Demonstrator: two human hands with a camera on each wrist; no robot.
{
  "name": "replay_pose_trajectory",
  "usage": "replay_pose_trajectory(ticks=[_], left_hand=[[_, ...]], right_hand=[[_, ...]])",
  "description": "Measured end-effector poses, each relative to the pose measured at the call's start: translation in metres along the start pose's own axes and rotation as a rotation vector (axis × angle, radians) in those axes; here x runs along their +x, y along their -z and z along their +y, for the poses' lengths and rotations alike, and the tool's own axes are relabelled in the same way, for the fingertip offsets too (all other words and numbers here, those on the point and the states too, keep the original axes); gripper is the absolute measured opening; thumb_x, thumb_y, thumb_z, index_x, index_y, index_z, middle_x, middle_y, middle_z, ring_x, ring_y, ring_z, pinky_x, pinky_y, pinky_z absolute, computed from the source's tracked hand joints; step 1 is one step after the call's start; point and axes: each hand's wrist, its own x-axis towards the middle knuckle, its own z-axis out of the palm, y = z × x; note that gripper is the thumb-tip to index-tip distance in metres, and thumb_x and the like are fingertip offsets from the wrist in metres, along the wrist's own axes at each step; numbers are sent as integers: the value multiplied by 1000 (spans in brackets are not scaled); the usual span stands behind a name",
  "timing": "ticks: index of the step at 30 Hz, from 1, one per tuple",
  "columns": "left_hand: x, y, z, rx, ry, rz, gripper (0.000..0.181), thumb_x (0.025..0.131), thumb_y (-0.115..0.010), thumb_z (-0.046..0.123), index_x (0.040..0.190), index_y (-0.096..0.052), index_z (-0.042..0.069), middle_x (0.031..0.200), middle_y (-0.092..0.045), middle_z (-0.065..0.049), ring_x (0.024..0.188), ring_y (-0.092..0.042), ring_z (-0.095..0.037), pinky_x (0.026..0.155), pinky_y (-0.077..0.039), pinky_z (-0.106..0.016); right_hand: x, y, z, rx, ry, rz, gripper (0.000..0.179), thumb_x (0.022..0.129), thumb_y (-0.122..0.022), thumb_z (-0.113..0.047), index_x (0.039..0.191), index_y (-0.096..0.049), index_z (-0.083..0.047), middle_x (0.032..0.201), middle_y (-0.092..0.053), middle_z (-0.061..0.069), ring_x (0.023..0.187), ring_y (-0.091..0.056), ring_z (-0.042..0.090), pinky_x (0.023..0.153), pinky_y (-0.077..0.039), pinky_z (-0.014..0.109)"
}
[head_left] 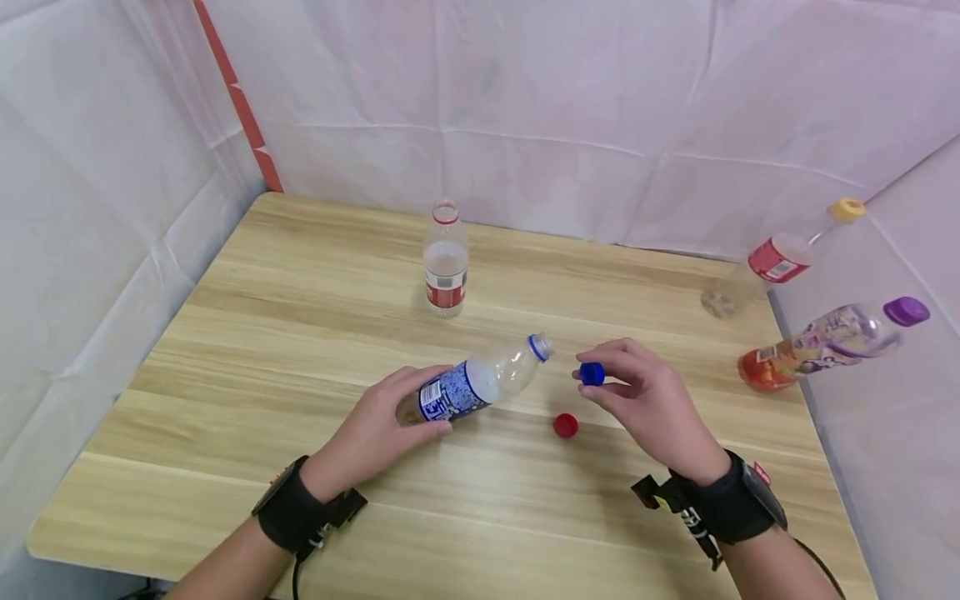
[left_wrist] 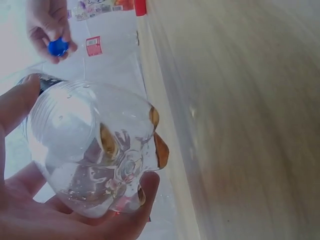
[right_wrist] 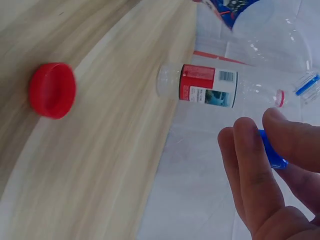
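Observation:
My left hand [head_left: 393, 421] grips a clear plastic bottle [head_left: 453, 392] with a blue label, tilted so its uncapped mouth points up and right. A little brown liquid shows in the bottle's base [left_wrist: 130, 165] in the left wrist view. Between thumb and fingers, my right hand [head_left: 641, 396] pinches a blue bottle cap [head_left: 592, 373], held apart from the bottle's mouth, just to its right. On the table below lies a red cap [head_left: 566, 425], its hollow side showing in the right wrist view.
An uncapped clear bottle [head_left: 446, 279] with a red and white label stands at the back middle of the wooden table [head_left: 247, 350]. To the right stand a yellow-capped bottle [head_left: 780, 260] and a purple-capped bottle [head_left: 825, 342]. White sheeting [head_left: 525, 108] hangs behind.

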Motion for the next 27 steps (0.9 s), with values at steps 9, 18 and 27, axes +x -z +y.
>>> replay_pose_trajectory(ticks=[9,18,27], left_hand=[[2,2,1,-30,-24,50,68,90,-84,38,150,-51,44,142,-61,8,132,-59,-18,116,-43,-54],[3,8,9,-117,-14,65,69,92,-79,49,153,-48,40,153,-54,11,142,-52,-17,121,-40,-53],[6,24,30,-207,-16,111,73,96,-77,38,158,-41,24,159,-49,-2,147,-49,-26,119,-41,-55]], right_hand=[[-15,7,28,-198,-75,-47,30,87,-85,-7,115,-76,-13,103,-75,-2,93,-68,13,78,-61,23],[-26,-5,65,-232,-130,-125,28,86,-85,-4,112,-76,-8,105,-73,3,91,-67,17,78,-60,27],[-35,-14,82,-197,-132,-121,26,86,-84,-2,110,-77,-10,103,-72,2,89,-68,16,76,-59,24]])
